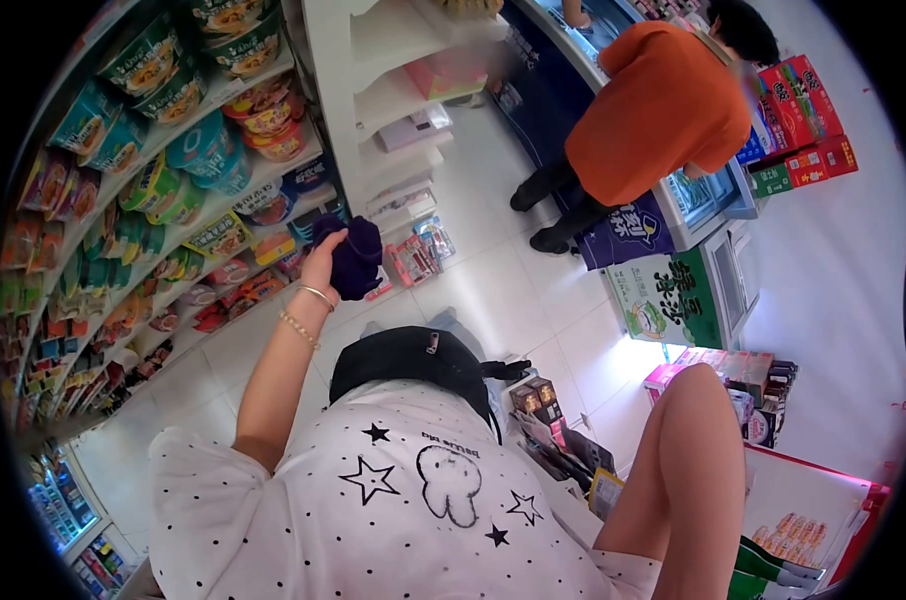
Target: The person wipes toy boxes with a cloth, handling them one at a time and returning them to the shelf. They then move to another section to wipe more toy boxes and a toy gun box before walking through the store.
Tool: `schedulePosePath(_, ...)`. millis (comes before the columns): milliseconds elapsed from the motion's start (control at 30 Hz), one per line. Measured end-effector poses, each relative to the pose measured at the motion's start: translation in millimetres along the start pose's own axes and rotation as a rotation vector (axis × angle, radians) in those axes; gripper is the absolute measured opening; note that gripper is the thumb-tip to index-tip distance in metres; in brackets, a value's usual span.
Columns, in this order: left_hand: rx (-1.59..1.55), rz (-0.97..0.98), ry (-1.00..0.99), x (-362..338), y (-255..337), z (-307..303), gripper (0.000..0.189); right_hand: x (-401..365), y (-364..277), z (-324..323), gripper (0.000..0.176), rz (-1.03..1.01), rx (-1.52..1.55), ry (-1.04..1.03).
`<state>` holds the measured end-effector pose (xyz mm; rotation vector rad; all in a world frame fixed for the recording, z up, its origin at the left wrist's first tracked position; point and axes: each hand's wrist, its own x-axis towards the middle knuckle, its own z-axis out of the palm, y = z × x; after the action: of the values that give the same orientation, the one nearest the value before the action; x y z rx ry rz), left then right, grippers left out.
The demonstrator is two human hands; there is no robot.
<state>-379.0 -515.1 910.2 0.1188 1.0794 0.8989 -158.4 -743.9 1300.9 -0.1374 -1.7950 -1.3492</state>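
Note:
My left hand (323,262) is closed on a bunched dark purple cloth (361,268), held out in front of the snack shelves on the left. A bracelet and a beaded band circle that wrist. My right arm (695,450) is bent with the elbow raised, and its hand lies outside the picture. At my waist is a black waist bag (408,362). Close to the cloth are packaged cup noodles (273,205) on the shelf and red and blue packs (413,262) at the base of a white rack.
Shelves of instant noodle tubs (138,65) line the left side. A white rack (373,60) stands ahead. On the right, a person in an orange top (658,110) leans over a freezer (688,210). Boxed goods (538,400) stand close to my right side on the tiled floor (483,290).

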Motion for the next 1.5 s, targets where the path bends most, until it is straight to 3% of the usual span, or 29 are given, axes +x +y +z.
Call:
schedulePosePath(467,0.010,-0.024,-0.020,12.2,13.7,-10.1,0.033,-17.8,-6.7,13.3,0.051,0.151,0.087,-0.013)
schedulePosePath(800,0.005,-0.041,0.169,25.2,12.3,-47.7,0.034,-62.5,4.9,29.8,0.054,0.299,0.177,0.050)
schedulePosePath(1233,0.188,-0.055,0.385,64.8,-47.1,10.4,0.041,-278.4,92.0,10.8,0.058,0.516,0.269,0.115)
schedulePosePath(1333,0.231,-0.040,0.484,78.1,-66.0,18.8,0.042,-320.7,94.9,14.7,0.059,0.584,0.272,0.101)
schedulePosePath(1433,0.270,-0.069,0.404,87.1,-75.6,12.5,0.043,-346.1,84.6,20.6,0.060,0.638,0.268,0.054)
schedulePosePath(1500,0.310,-0.071,0.464,88.3,-75.9,15.3,0.045,-357.7,73.4,23.5,0.061,0.680,0.255,0.033)
